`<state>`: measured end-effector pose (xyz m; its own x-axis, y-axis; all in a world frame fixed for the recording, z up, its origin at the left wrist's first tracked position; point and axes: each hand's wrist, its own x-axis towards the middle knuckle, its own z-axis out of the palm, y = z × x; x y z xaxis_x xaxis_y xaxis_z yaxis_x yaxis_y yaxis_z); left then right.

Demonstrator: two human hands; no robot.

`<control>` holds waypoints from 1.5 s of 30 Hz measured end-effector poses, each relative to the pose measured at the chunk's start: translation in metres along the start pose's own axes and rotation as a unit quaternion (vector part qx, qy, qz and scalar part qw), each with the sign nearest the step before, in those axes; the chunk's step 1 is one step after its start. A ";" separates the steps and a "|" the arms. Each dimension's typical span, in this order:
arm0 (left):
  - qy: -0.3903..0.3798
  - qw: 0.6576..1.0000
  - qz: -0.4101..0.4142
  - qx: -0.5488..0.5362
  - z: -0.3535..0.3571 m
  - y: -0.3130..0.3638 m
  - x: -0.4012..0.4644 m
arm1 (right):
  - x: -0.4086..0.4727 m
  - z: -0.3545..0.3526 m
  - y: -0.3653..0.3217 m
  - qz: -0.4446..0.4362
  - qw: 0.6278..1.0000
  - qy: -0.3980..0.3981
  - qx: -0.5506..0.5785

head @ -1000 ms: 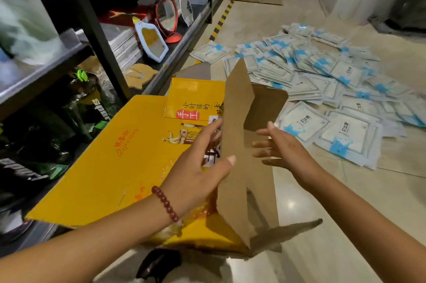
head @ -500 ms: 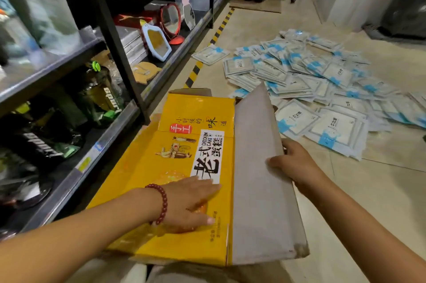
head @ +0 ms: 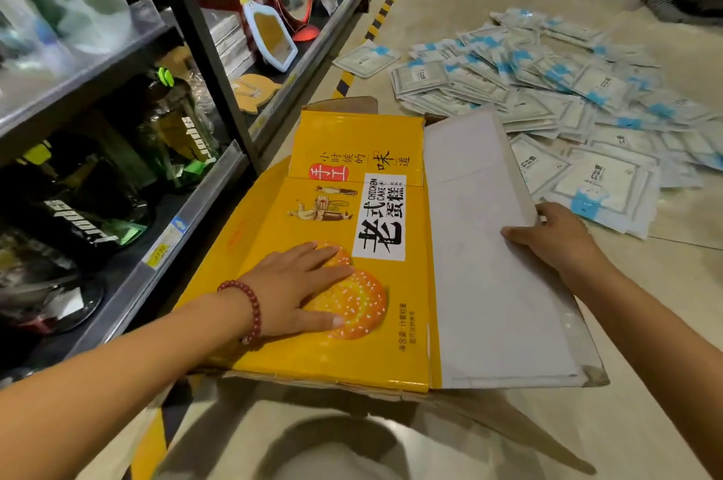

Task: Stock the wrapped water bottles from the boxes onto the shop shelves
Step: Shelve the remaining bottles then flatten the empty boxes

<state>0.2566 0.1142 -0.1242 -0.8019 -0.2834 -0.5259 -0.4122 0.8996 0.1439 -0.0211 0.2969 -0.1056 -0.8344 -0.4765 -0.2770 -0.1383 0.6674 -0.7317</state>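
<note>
- A person's left hand [head: 301, 284] lies flat at lower centre of the frame, fingers straight and spread, pressing on the yellow printed face of a flattened cardboard box [head: 352, 358] marked "CHICKEN CAKE".
- A red bead bracelet [head: 246, 307] circles the left wrist.
- The right hand [head: 555, 233], at centre right, grips the far edge of the box's plain white flap [head: 489, 264], thumb on top and fingers curled under the edge.
- The box lies on the tiled floor [head: 645, 362], its left side close against the base of the dark metal shelves [head: 187, 229] that fill the left of the frame.
- The wrapped water bottles [head: 78, 213], dark with white lettering and green caps under clear plastic, lie on the lower shelf at centre left, well apart from both hands.
- More goods in clear wrap sit blurred on the shelf above, upper left; what they are cannot be told.
- Small stand mirrors [head: 274, 33], one white-framed and one red, stand on the next shelf bay at upper centre, beside a stack of flat white boxes [head: 231, 37].
- A wide scatter of white-and-blue flat packets [head: 547, 88] covers the floor at upper right, the nearest ones just beyond the right hand.
- A yellow-and-black striped line [head: 375, 22] runs along the floor beside the shelf base toward the top of the frame.
</note>
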 end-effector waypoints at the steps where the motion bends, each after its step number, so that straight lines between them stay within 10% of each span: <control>1: 0.019 1.000 -0.010 -0.010 0.000 -0.002 0.006 | 0.002 0.002 -0.002 -0.003 0.999 -0.001 -0.036; 19: 0.038 0.999 0.010 0.032 0.097 0.000 0.092 | -0.037 0.075 0.117 0.105 0.993 0.052 -0.006; 32: -0.018 0.999 -0.006 0.029 0.207 -0.024 0.097 | -0.077 0.155 0.216 0.141 0.961 0.005 -0.238; 45: 0.082 0.991 0.017 0.100 0.152 -0.035 0.185 | -0.029 0.220 0.168 -0.068 0.922 -0.124 -0.360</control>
<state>0.1890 0.0808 -0.3541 -0.8803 -0.2877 -0.3773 -0.3032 0.9527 -0.0191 0.0976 0.2967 -0.3573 -0.6478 -0.6398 -0.4136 -0.6254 0.7566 -0.1909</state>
